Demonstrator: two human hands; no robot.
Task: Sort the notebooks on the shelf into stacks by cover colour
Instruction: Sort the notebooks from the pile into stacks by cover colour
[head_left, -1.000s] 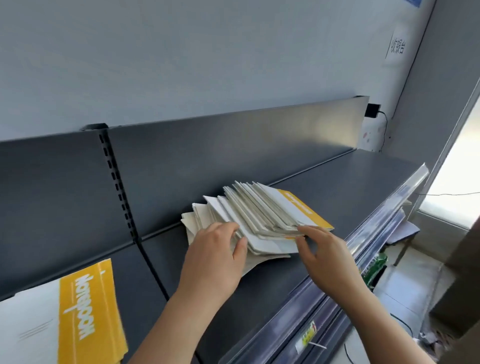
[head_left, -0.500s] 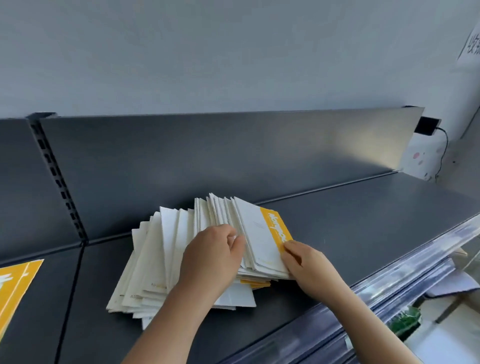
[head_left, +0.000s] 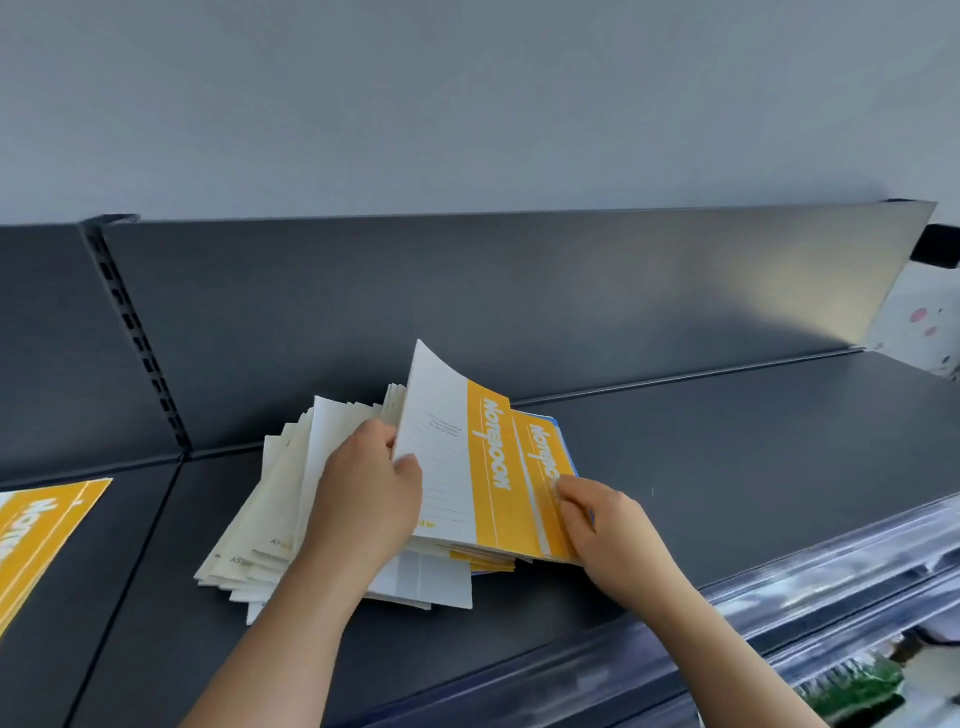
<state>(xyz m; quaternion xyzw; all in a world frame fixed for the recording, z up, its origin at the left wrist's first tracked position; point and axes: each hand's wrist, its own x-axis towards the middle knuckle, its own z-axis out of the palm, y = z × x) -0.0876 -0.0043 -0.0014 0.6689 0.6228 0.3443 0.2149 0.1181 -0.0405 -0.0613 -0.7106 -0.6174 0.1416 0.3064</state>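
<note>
left hand (head_left: 363, 493) grip: pinches raised yellow notebook (head_left: 457, 457) | right hand (head_left: 608, 525) grip: pinches next notebook (head_left: 543, 462) edge

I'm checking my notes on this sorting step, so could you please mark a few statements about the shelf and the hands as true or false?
1. The left hand pinches the edge of a yellow-banded notebook that is tilted up off the pile. True.
2. The pile lies on the floor. False: it lies on the dark shelf.
3. A separate yellow notebook lies on the shelf to the left, apart from the pile. True.
4. The right hand hangs idle, clear of the notebooks. False: its fingers are on the right edge of the pile's yellow covers.
</note>
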